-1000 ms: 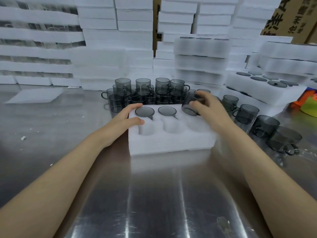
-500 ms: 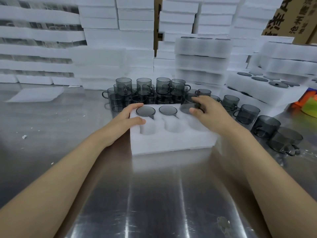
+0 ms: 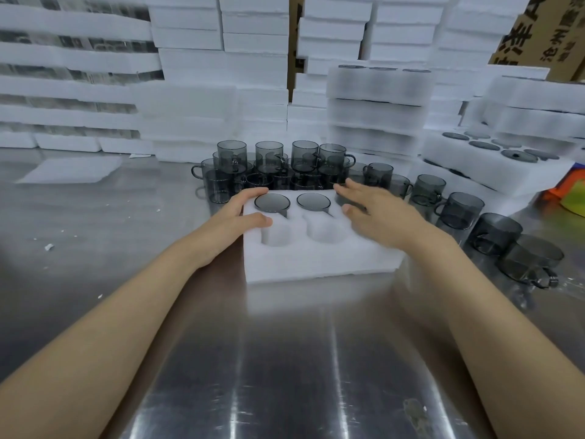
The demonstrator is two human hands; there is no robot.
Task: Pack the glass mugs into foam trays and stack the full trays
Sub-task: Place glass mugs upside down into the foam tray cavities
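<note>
The foam tray (image 3: 316,261) sits on the steel surface (image 3: 285,359) just in front of a cluster of loose grey glass mugs (image 3: 285,166), with two mugs (image 3: 272,202) seated in its far-row pockets. The left hand (image 3: 234,217) holds the tray's left end, thumb on top and fingers curled over the far corner. The right hand (image 3: 376,217) lies with fingers stretched flat over the far right pocket, blurred, so I can't tell what is under it.

The foam tray (image 3: 316,261) is sitting on the table (image 3: 285,375) between the hands, the left hand (image 3: 234,223) gripping its left edge and the right hand (image 3: 380,217) lying over its far right pocket; two mugs (image 3: 272,202) are sitting in the far pockets between them. Just beyond both hands loose mugs (image 3: 285,166) are standing; a row of mugs (image 3: 459,210) is trailing away right of the right hand; foam stacks (image 3: 221,68) are rising behind all.
</note>
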